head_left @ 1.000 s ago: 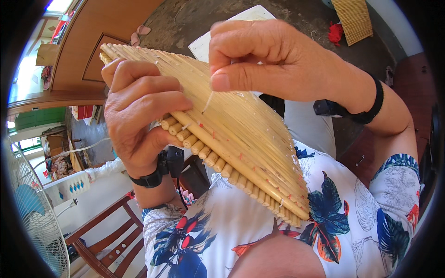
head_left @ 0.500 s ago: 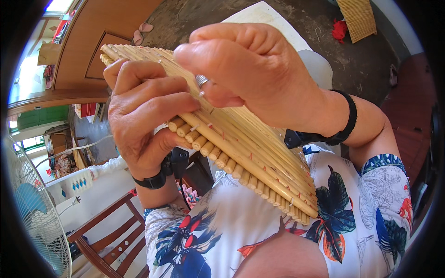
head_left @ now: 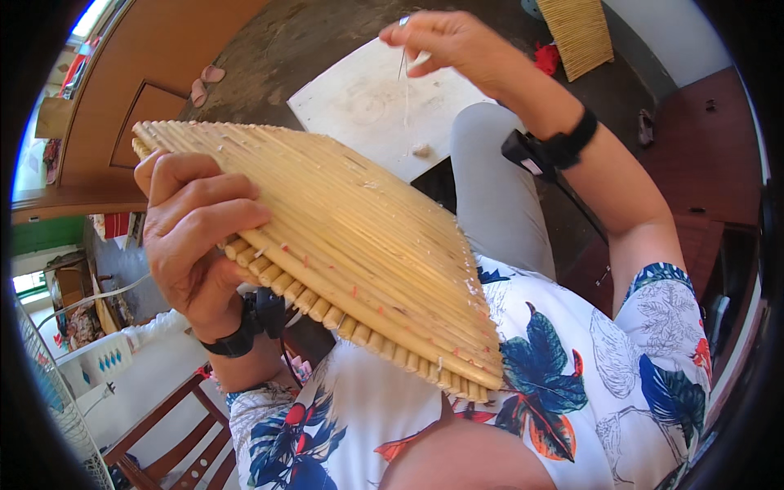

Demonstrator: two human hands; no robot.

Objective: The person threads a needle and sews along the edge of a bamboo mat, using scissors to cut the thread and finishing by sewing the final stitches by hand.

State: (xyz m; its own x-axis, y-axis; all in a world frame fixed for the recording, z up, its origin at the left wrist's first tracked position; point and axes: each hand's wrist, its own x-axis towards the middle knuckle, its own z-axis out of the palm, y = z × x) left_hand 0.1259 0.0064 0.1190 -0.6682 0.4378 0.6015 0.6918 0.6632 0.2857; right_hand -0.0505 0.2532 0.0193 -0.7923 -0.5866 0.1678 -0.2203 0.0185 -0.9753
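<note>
My left hand (head_left: pixel 196 237) grips the left edge of a mat of bound bamboo sticks (head_left: pixel 351 237), held tilted in front of my chest. My right hand (head_left: pixel 445 41) is raised well above and behind the mat, fingers pinched on a thin pale thread (head_left: pixel 406 82) that runs down toward the mat's upper edge. Both wrists carry black bands. The mat hides part of my left fingers and my lap.
A white board (head_left: pixel 367 102) lies on the dark floor below. A second bamboo mat (head_left: pixel 580 33) leans at the top right. A wooden door (head_left: pixel 155 73) is at the upper left, a wooden chair (head_left: pixel 171 433) and a fan (head_left: pixel 49 392) at the lower left.
My right hand has lifted off the mat's surface and moved up and away to the right, drawing the thread out. The left hand keeps its grip on the mat.
</note>
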